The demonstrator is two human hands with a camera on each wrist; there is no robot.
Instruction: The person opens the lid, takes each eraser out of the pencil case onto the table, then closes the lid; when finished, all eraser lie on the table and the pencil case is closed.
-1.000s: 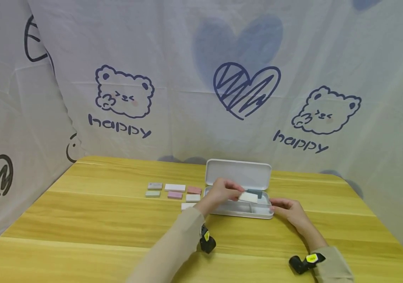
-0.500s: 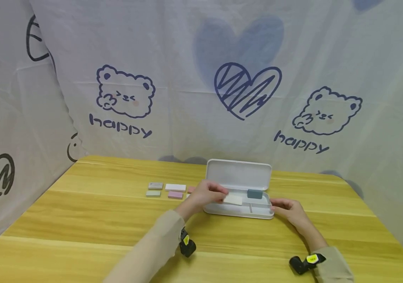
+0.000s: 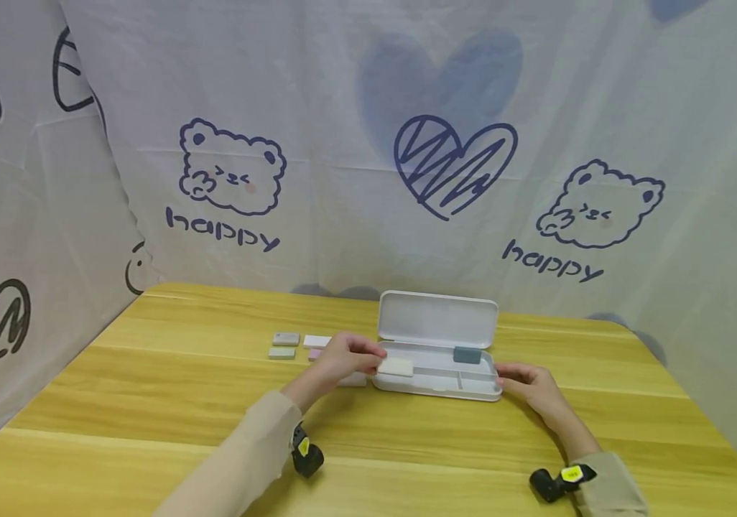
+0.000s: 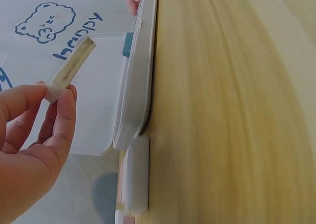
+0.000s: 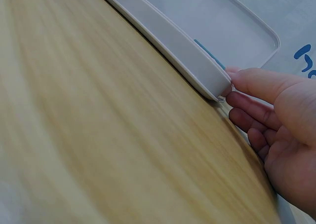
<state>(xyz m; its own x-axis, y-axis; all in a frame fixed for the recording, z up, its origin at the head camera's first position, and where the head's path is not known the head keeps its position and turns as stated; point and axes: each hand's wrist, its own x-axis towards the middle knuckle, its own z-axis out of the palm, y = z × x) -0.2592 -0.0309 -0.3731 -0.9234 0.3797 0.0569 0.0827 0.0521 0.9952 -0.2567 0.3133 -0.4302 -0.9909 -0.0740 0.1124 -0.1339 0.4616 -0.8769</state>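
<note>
My left hand (image 3: 339,359) pinches a white eraser (image 3: 397,367) between thumb and fingers, over the left end of an open white pencil case (image 3: 420,388). In the left wrist view the eraser (image 4: 74,63) is tilted, its narrow side smudged. A dark teal eraser (image 3: 467,355) lies in the case's back right part. At the case's right end, my right hand (image 3: 536,391) grips the corner. The right wrist view shows the thumb on the case's edge (image 5: 224,81), the other fingers curled close by.
Left of the case lie a grey eraser (image 3: 286,339), a pale green one (image 3: 281,353) and a white one (image 3: 317,341). A purple eraser (image 3: 313,355) is partly behind my left hand. Another white one (image 3: 352,380) sits by the case. A printed cloth (image 3: 336,215) hangs behind the table.
My left hand has moved left with the white eraser, from above the case's right part to its left end. The teal eraser is now fully uncovered. My right hand stays put.
</note>
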